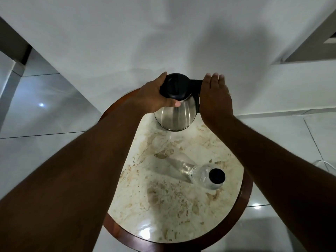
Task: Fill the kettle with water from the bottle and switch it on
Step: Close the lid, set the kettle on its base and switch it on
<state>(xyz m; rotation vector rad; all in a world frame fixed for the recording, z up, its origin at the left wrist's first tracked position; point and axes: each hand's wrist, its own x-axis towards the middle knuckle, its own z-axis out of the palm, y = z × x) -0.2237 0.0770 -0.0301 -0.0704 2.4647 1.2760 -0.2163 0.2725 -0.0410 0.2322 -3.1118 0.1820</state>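
A steel kettle (175, 115) with a closed black lid (175, 84) stands at the far side of a round marble-topped table (163, 206). My left hand (154, 96) grips the kettle's top, thumb on the steel body and fingers around the lid's rim. My right hand (215, 99) lies flat against the black handle on the kettle's right, fingers straight and together; whether it grips the handle is hidden. A clear bottle (205, 176) with a black cap (216, 176) stands upright near the table's right edge, apart from both hands.
The table has a dark wooden rim (244, 195) and stands close to a white wall (163, 42). Glossy white floor tiles surround it. A white cable (325, 165) lies on the floor at the right.
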